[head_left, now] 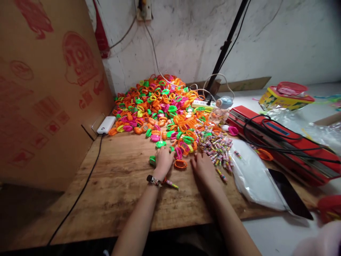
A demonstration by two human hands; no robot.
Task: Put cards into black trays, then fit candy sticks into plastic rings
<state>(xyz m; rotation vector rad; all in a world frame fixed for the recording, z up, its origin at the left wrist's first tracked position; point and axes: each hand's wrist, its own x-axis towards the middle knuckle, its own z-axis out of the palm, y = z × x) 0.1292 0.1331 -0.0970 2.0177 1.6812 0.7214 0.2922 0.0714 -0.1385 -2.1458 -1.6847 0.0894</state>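
My left hand (164, 160) reaches palm-down to the front of a heap of toy watches (157, 103), in orange, green, pink and yellow. Its fingers are slightly apart, close to a green toy watch (161, 144). An orange toy watch (180, 164) lies between my hands. To the right, my right hand (204, 166) rests at the near left edge of a pile of small wrapped candy rolls (217, 147), fingers apart. Neither hand visibly holds anything, though the fingertips are partly hidden. One candy roll (172, 184) lies beside my left wrist.
A large cardboard box (53, 92) stands on the left, near a white power bank (106, 125) with a black cable. On the right are a clear plastic bag (253, 177), a dark phone (290, 193) and a red heat sealer (282, 138). Behind the heap is a power strip (202, 103).
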